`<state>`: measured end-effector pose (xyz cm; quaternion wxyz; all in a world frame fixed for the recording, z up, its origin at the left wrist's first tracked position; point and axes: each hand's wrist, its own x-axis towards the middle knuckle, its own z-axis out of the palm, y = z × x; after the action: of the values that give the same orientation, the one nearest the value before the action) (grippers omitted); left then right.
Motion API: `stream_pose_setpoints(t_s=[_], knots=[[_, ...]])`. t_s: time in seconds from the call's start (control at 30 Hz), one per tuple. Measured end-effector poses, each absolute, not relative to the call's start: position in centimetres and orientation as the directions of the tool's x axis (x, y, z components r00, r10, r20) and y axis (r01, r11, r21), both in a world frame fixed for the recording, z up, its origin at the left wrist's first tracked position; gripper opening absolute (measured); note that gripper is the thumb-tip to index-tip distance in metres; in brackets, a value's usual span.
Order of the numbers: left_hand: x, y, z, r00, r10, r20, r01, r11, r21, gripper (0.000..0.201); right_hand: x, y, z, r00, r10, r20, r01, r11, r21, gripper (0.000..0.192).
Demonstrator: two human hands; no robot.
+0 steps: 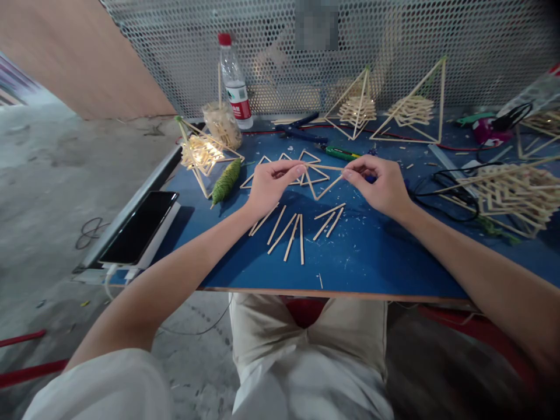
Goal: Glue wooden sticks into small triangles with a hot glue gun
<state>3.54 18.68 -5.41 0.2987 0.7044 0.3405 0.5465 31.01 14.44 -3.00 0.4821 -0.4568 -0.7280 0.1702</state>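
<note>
I pinch a thin pale wooden stick [324, 168] between my left hand [272, 185] and right hand [380, 185], just above the blue tabletop [371, 251]; uneven pressure could snap it or scatter the loose sticks [289, 228] below.

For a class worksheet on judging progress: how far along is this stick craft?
Done: three stick triangles lie flat, and finished pyramid frames stand behind. In hand: the left hand and right hand pinch one stick over an open V of sticks. Left: loose sticks lie unused in front.
</note>
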Motion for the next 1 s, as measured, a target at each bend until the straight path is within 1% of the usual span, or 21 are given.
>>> stream_pose_setpoints(t_s=[0.13,0.2,0.37,0.47,0.57,0.73,0.8,0.87,0.93,1.0], knots=[[3.6,19.0,-5.7,0.182,0.833,0.523,0.091,-0.543,0.834,0.048,31.1,14.2,-2.9,-0.119,0.806,0.579,0.534,0.544,-0.647,0.021],[3.6,19.2,-5.7,0.197,0.835,0.514,0.067,-0.535,0.842,0.048,31.2,14.2,-2.9,-0.112,0.806,0.582,0.517,0.547,-0.658,0.02],[3.7,18.9,-5.5,0.279,0.813,0.511,0.0,-0.532,0.847,0.048,31.3,14.7,-3.0,-0.113,0.844,0.525,0.348,0.528,-0.775,0.027],[3.6,18.4,-5.0,0.325,0.782,0.532,0.039,-0.573,0.819,0.046,31.4,15.0,-3.1,-0.08,0.874,0.48,0.267,0.482,-0.834,0.034],[3.4,18.0,-4.5,0.343,0.747,0.57,0.134,-0.639,0.757,0.038,31.4,15.3,-3.2,-0.051,0.896,0.441,0.223,0.441,-0.87,0.035],[3.2,17.8,-4.2,0.341,0.641,0.688,0.289,-0.767,0.572,0.019,31.4,15.5,-3.3,-0.076,0.903,0.424,0.214,0.43,-0.877,0.031],[3.2,17.8,-4.1,0.345,0.596,0.725,0.294,-0.802,0.52,0.015,31.5,15.5,-3.4,-0.091,0.901,0.424,0.204,0.433,-0.878,0.029],[3.2,17.8,-4.1,0.37,0.542,0.755,0.256,-0.84,0.477,0.014,31.8,15.6,-3.5,-0.109,0.898,0.426,0.193,0.439,-0.877,0.026],[3.1,17.8,-4.1,0.406,0.489,0.772,0.207,-0.872,0.444,0.016,32.1,15.7,-3.5,-0.134,0.894,0.428,0.192,0.447,-0.874,0.025],[3.1,17.8,-4.0,0.435,0.466,0.77,0.183,-0.883,0.431,0.02,32.5,15.7,-3.6,-0.159,0.893,0.42,0.21,0.446,-0.87,0.025]])
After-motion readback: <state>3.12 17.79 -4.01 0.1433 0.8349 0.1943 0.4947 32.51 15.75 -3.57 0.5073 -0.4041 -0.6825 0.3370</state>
